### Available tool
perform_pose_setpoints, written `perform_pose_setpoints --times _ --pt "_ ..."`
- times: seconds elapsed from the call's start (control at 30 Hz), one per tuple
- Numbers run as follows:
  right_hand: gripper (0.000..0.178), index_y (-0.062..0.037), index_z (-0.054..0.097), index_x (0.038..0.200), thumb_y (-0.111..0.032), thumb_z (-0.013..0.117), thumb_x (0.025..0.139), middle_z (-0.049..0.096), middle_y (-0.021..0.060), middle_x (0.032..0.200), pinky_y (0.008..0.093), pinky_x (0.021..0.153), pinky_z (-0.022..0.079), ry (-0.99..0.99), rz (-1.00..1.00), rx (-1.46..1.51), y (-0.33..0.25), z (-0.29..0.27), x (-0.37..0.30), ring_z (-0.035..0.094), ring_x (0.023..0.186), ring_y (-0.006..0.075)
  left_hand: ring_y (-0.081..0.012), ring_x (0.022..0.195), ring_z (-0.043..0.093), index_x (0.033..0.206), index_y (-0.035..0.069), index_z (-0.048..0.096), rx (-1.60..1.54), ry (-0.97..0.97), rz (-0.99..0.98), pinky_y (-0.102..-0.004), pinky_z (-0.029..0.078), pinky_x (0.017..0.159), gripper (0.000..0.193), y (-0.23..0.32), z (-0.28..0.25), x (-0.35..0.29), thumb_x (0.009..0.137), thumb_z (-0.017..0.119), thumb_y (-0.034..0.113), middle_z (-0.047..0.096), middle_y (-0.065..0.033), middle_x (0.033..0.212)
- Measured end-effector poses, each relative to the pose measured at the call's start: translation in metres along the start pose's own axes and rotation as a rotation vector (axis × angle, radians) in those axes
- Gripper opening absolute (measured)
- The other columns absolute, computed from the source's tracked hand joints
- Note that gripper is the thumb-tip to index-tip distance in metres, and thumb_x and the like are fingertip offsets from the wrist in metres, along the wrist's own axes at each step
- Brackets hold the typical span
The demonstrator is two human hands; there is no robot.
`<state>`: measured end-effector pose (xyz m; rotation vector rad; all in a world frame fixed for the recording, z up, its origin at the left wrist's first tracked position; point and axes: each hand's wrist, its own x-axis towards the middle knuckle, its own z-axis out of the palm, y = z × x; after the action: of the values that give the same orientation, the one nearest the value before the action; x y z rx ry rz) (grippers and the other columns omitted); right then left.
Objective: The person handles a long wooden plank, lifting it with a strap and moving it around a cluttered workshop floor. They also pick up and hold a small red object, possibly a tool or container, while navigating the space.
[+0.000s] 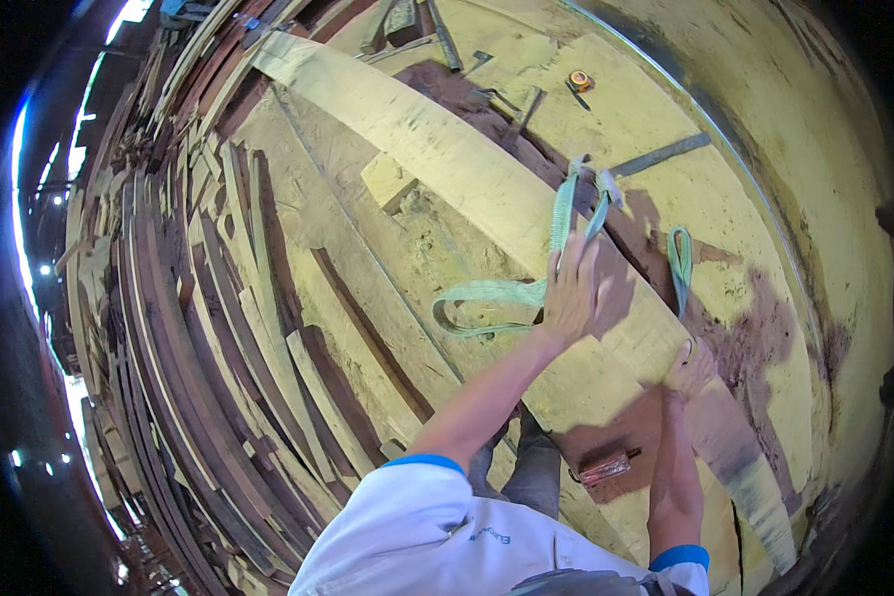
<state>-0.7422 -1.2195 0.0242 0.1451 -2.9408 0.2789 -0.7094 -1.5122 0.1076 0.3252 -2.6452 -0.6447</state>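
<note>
A long pale plank [417,139] runs from the far left to the near right beneath both my hands. My left hand [571,298] lies on its upper face, fingers stretched out over a green webbing strap [563,211]. One strap loop [487,291] sticks out on the plank's left side, and another loop [679,260] lies to its right. Further toward me, my right hand [690,372] is closed around the plank's right edge; its fingertips are partly hidden. What lies under my left palm cannot be seen.
Many timber strips [169,328] are stacked at left. An orange tape measure [579,81], a dark flat bar [663,154] and a hammer [524,117] lie beyond the plank. A red packet [606,468] lies near my legs. A curved metal edge [740,169] borders the right.
</note>
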Motion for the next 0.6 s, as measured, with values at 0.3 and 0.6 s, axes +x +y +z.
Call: perform_pose_setpoints --times 0.3,0.6 --pt "0.035 -0.0065 0.057 0.119 -0.032 0.049 0.096 0.060 0.0143 0.116 0.0503 0.106 0.030 0.015 -0.037 0.040 0.002 -0.002 -0.002 0.051 0.115 0.0308 -0.0407 0.131 0.039 0.138 0.003 0.037 -0.078 -0.605 -0.605 -0.0512 0.031 0.107 0.058 -0.054 -0.086 -0.271 0.089 0.059 0.027 0.039 -0.0247 0.141" --pt "0.035 -0.0079 0.056 0.120 -0.032 0.049 0.096 0.058 0.0120 0.120 0.0498 0.108 0.028 -0.027 0.016 0.037 -0.002 -0.005 -0.001 0.049 0.119 0.0298 -0.0411 0.122 0.048 0.133 0.001 0.043 0.115 -1.009 -0.998 -0.0476 0.042 0.099 0.059 -0.112 -0.114 -0.347 0.088 0.054 0.037 0.047 -0.0230 0.133"
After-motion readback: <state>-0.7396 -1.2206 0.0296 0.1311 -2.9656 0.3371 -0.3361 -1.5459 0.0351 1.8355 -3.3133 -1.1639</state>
